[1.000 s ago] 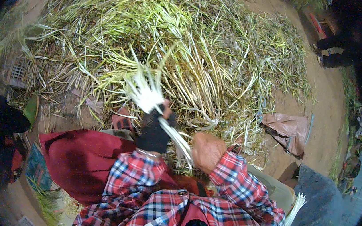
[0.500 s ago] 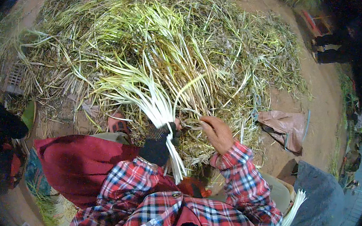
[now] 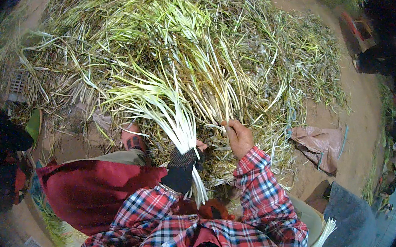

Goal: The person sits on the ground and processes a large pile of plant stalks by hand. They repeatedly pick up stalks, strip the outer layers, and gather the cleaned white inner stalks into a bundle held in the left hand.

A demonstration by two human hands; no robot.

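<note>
My left hand (image 3: 182, 165), in a black mesh glove, is closed round a bunch of scallion-like stalks (image 3: 182, 134). Their smooth white stems stick out below the fist, and the yellow-green leaves fan out up and to the left. To its right, my bare right hand (image 3: 239, 138) pinches the lower end of a thin brownish stalk (image 3: 228, 105) between thumb and fingers. This stalk lies among the uncleaned stalks (image 3: 206, 93), whose dry brown skins and green tops spread across the heap. Whether the pinch takes in more than one stalk, I cannot tell.
A wide heap of leaves and straw-like scraps (image 3: 293, 61) covers the ground ahead. A brownish-pink sack (image 3: 320, 144) lies at its right edge. More white stalks (image 3: 323, 240) rest by my right thigh, near a dark grey cloth (image 3: 349, 228). A plastic crate (image 3: 17, 84) stands far left.
My right hand has shifted slightly left in the view and now pinches a stalk on the heap. The pale curved stalk that stood between my hands no longer shows apart from the bunch.
</note>
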